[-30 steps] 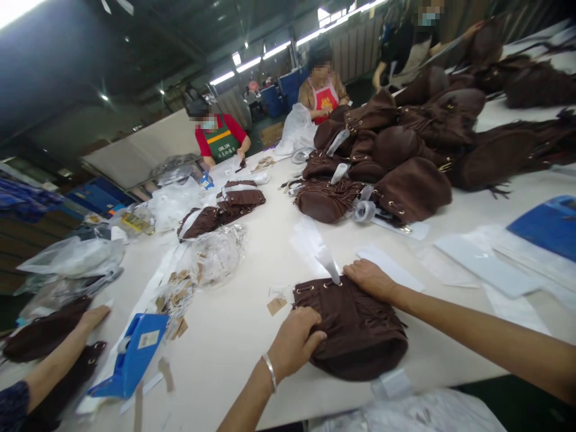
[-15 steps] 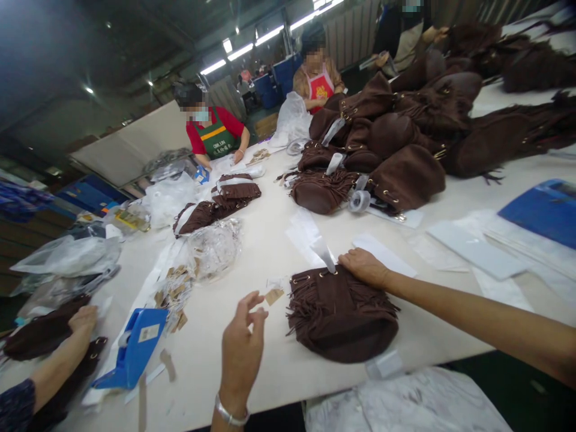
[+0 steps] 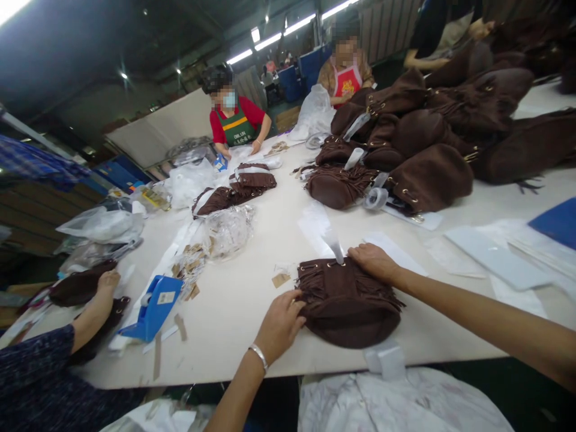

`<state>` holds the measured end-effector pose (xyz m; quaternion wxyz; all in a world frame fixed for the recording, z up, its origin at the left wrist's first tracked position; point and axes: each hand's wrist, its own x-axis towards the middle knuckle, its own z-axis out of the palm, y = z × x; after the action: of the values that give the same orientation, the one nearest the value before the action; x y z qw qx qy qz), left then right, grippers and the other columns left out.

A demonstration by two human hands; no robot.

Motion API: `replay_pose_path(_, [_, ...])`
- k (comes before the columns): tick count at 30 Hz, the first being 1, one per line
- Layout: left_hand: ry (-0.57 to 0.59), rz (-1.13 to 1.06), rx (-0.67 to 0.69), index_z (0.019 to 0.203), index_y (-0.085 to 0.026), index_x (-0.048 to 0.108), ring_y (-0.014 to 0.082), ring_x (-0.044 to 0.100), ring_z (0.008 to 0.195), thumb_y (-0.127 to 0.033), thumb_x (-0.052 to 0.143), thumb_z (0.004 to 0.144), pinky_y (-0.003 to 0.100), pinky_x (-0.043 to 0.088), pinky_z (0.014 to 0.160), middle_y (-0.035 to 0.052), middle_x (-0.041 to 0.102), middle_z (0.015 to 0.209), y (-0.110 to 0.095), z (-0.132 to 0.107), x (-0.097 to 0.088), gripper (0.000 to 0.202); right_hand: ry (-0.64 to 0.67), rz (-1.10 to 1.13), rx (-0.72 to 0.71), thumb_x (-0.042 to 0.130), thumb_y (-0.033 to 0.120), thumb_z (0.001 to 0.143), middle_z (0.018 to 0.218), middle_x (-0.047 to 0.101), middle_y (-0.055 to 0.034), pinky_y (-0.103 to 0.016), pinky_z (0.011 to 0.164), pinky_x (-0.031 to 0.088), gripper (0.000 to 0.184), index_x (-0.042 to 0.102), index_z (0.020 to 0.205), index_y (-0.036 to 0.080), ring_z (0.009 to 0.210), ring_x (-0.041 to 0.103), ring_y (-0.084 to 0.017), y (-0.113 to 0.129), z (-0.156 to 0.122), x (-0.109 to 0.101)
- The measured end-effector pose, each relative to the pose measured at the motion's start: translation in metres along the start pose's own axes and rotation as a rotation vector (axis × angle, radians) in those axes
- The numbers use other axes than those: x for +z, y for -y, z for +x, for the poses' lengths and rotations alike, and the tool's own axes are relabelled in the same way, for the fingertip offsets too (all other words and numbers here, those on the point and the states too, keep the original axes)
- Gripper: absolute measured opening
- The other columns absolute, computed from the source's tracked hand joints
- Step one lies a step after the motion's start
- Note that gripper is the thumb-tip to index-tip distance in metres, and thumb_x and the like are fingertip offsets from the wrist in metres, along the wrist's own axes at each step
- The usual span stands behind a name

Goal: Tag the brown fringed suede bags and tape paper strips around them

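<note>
A dark brown fringed handbag (image 3: pixel 351 303) lies on its side on the table in front of me. Metal eyelets run along its upper edge, where a strip of clear plastic (image 3: pixel 333 249) stands up. My right hand (image 3: pixel 373 262) is closed on the bag's upper right corner. At its left side, my left hand (image 3: pixel 279 321) has its fingers bent onto the fringe; the fingertips are partly hidden there. A small brown tag (image 3: pixel 281 279) lies just beyond my left hand.
A heap of brown bags (image 3: pixel 418 132) fills the far right. A blue tape dispenser (image 3: pixel 155 309) stands left, near a co-worker's hand (image 3: pixel 108 282) on another bag. Loose tags (image 3: pixel 191 267) and plastic bags (image 3: pixel 229 231) lie mid-left. Two aproned people are across the table.
My left hand has moved right, from open beside the bag to its fringed left side. My right hand keeps its hold. The view has shifted left.
</note>
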<state>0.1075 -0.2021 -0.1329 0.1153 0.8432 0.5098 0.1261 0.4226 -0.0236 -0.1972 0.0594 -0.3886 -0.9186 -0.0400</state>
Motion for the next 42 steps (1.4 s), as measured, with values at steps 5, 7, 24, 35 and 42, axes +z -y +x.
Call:
replay_pose_path(5, [-0.063,0.242,-0.335,0.113,-0.015,0.061,0.0283,0.06,0.12,-0.004,0.043,0.089,0.051,0.052,0.099,0.0174,0.06,0.131,0.03,-0.052,-0.011,0.032,0.014,0.015,0.019,0.049,0.013,0.092,0.081,0.067,-0.0113,-0.031,0.071,0.036,0.011,0.06,0.093,0.013,0.076,0.059,-0.022,0.0,0.001,0.003])
replay_pose_path(7, [-0.15,0.156,-0.309,0.129,-0.015,0.053,0.0265,0.054,0.128,-0.013,0.044,0.094,0.049,0.048,0.106,0.0168,0.056,0.137,0.012,-0.039,-0.01,0.036,0.016,0.018,0.025,0.048,0.013,0.093,0.081,0.068,-0.0116,-0.031,0.072,0.038,0.012,0.06,0.093,0.013,0.077,0.06,-0.022,0.001,0.003,0.004])
replay_pose_path(24, [-0.226,-0.237,0.08,0.118,-0.024,0.065,0.0252,0.057,0.125,-0.021,0.071,0.085,0.05,0.047,0.106,0.0054,0.069,0.124,-0.033,0.033,0.049,0.034,-0.186,0.42,0.442,0.063,0.043,0.085,0.112,0.061,-0.0101,-0.038,0.076,0.053,0.044,0.047,0.12,0.021,0.099,0.063,-0.028,0.101,-0.142,-0.056])
replay_pose_path(35, [-0.156,-0.182,0.279,0.12,-0.026,0.064,0.0206,0.056,0.128,-0.013,0.051,0.094,0.051,0.042,0.109,0.0056,0.069,0.126,-0.015,0.023,0.082,0.032,-0.185,0.772,0.241,0.04,0.006,0.083,0.095,0.061,-0.0041,-0.031,0.078,0.048,0.027,0.054,0.099,0.022,0.089,0.059,-0.019,0.073,-0.158,-0.018])
replay_pose_path(42, [-0.163,0.081,0.356,0.144,-0.028,0.045,0.0203,0.037,0.144,-0.004,0.035,0.094,0.048,0.038,0.11,0.0062,0.057,0.142,-0.017,0.009,0.107,0.056,-0.258,0.499,0.277,0.04,0.008,0.089,0.107,0.065,-0.0099,-0.036,0.082,0.054,0.031,0.058,0.111,0.02,0.098,0.063,-0.021,0.071,-0.162,-0.012])
